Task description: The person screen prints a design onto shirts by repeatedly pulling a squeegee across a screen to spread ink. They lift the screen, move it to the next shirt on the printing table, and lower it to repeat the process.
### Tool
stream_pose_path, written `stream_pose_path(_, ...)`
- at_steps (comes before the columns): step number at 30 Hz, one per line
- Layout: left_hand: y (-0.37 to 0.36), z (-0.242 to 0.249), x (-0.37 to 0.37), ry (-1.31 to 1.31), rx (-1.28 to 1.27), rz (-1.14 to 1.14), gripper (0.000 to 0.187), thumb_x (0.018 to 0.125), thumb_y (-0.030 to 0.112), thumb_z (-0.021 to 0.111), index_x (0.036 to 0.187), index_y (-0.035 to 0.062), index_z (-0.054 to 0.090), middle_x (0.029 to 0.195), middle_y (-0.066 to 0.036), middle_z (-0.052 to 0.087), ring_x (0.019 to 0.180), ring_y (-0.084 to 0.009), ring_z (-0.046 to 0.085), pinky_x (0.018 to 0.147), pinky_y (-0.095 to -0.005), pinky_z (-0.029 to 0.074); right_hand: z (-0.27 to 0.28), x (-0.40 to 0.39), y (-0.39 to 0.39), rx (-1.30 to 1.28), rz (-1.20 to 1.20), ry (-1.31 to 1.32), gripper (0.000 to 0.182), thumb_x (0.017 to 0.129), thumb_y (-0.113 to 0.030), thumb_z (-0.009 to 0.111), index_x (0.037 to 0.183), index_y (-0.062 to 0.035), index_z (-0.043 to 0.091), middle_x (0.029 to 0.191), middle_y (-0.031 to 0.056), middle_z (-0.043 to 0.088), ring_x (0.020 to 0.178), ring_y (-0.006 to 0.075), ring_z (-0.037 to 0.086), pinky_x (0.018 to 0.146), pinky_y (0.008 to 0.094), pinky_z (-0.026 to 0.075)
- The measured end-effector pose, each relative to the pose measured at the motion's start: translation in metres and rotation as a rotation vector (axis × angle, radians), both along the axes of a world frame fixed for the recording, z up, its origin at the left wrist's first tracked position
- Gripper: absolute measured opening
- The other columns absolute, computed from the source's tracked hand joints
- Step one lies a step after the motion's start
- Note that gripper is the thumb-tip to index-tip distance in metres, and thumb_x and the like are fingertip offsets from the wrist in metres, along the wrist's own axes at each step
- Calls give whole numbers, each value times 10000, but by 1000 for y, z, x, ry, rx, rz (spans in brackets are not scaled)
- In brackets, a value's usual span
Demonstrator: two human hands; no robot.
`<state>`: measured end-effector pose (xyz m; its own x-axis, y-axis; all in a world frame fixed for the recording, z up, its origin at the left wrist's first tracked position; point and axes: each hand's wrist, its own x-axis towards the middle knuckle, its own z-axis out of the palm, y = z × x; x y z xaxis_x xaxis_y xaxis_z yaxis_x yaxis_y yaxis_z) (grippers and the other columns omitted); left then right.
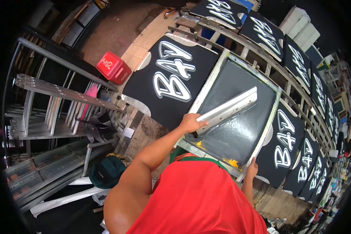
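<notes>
A silk screen printing frame [268, 134] with a pale, worn rim and dark mesh is in front of me, over a row of black printed pieces. My left hand [191, 123] is closed round its left rail, the thumb pointing inward. My right hand [252, 169] is closed on the right rail near the close corner. A silver metal squeegee [230, 107] lies slantwise across the mesh; its lower end is beside my left thumb. Yellow ink stains [232, 163] mark the mesh near the close rail.
Black fabric pieces with white "BAD" lettering [173, 74] lie on both sides of the frame. More lettered pieces [263, 37] line the far side, beyond a slatted rack [288, 78]. On the left stand metal ladders [66, 93], a red cooler box [114, 68] and a dark bag [106, 171].
</notes>
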<state>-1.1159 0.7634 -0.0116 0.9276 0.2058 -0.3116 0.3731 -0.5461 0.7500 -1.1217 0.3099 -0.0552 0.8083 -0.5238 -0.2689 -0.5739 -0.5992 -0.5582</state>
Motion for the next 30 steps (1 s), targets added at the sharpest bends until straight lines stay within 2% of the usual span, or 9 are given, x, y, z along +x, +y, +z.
stream_pose_path(6, 17, 41, 23, 71, 9, -79, 549, 789, 530, 768, 963, 10, 765, 853, -257, 711, 920, -442, 688, 958, -530, 494, 10, 69, -24, -23, 338, -328, 554, 826, -224, 829, 1228, 79, 597, 1149, 212, 622, 1046, 337, 632, 930, 417, 504)
stream_pose_path(8, 21, 57, 47, -66, 315, -363, 452, 811, 454, 776, 929, 18, 752, 735, -213, 694, 820, -399, 703, 1098, -596, 387, 74, 123, 11, -283, 670, -418, 714, 778, -179, 836, 1370, 34, 498, 1368, 252, 516, 1285, 445, 478, 1114, 510, 372)
stream_pose_path(9, 23, 58, 60, -203, 325, -391, 399, 824, 424, 765, 923, 38, 744, 702, -188, 681, 821, -387, 699, 1188, -684, 188, 99, 148, 30, -318, 797, -515, 816, 736, -153, 849, 1431, 9, 454, 1437, 250, 473, 1342, 463, 424, 1150, 522, 334)
stream_pose_path(12, 24, 93, 115, -298, 443, -623, 350, 805, 388, 793, 973, 83, 756, 829, -159, 729, 911, -347, 702, 1203, -664, 193, 164, 209, 81, -425, 1105, -411, 966, 639, -147, 891, 1483, -35, 434, 1538, 219, 424, 1436, 454, 360, 1190, 510, 309)
stream_pose_path(14, 23, 96, 155, -386, 520, -710, 313, 790, 373, 808, 946, 107, 756, 824, -134, 724, 902, -320, 699, 1206, -648, 210, 135, 253, 70, -383, 1290, -348, 701, 670, -144, 814, 1327, -33, 594, 1350, 189, 615, 1279, 391, 555, 1095, 471, 435)
stream_pose_path(16, 23, 81, 203, -494, 500, -698, 245, 736, 209, 818, 959, 129, 758, 806, -79, 710, 884, -287, 661, 1216, -623, 235, 113, 291, 61, -363, 1227, 17, 352, 745, -215, 717, 1080, -113, 731, 936, 133, 730, 876, 357, 701, 756, 462, 568)
stream_pose_path(24, 18, 32, 375, -308, 710, -607, 347, 837, 106, 665, 1180, 143, 696, 1128, -127, 734, 1109, -298, 674, 1186, -503, 331, 67, 425, 72, -425, 1059, -220, 378, 735, -252, 745, 1089, -119, 742, 1075, 131, 728, 984, 352, 691, 849, 458, 554)
stream_pose_path(26, 11, 23, 383, -68, 788, -569, 318, 837, 86, 644, 1141, 147, 715, 1141, -114, 733, 1089, -294, 681, 1111, -500, 389, 44, 437, 71, -457, 1065, -215, 363, 745, -189, 697, 1099, -127, 745, 1113, 135, 720, 1007, 351, 687, 874, 455, 552)
stream_pose_path(30, 0, 22, 325, -210, 752, -487, 358, 786, 56, 637, 1118, 155, 725, 1123, -70, 738, 972, -280, 710, 940, -509, 423, 37, 383, 64, -436, 1007, -191, 423, 751, -99, 603, 1145, -157, 745, 1125, 116, 721, 1036, 342, 681, 927, 484, 533)
